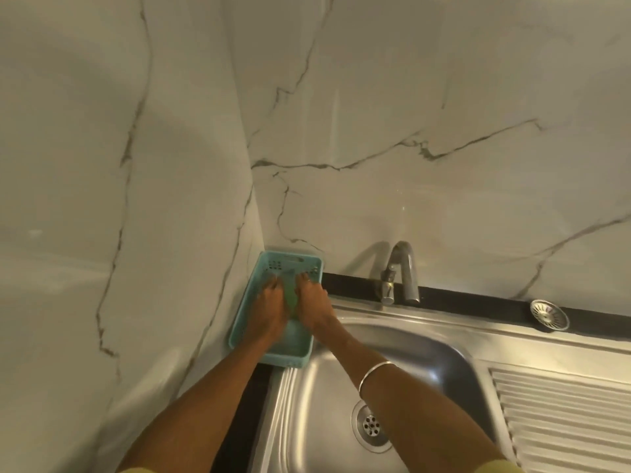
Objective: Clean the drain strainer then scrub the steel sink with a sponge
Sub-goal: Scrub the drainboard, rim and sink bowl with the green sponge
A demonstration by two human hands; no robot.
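Basket [300, 356] sits at 10 o'clock of sink [403, 356]; tap [403, 271] at 12; strainer [549, 314] on ledge at 2.

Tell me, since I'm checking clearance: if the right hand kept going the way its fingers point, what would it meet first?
Probably the far perforated wall of the teal basket, which the right hand is reaching into; the marble wall lies behind it. Depth is unclear.

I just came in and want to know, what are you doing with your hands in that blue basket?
A person is reaching both hands into the basket in the corner beside the sink. The left hand and right hand are on either side of something green, likely the sponge, though the picture is blurry there. The strainer is out of the drain and sits on the ledge right of the tap. No scrubbing is under way at this moment.
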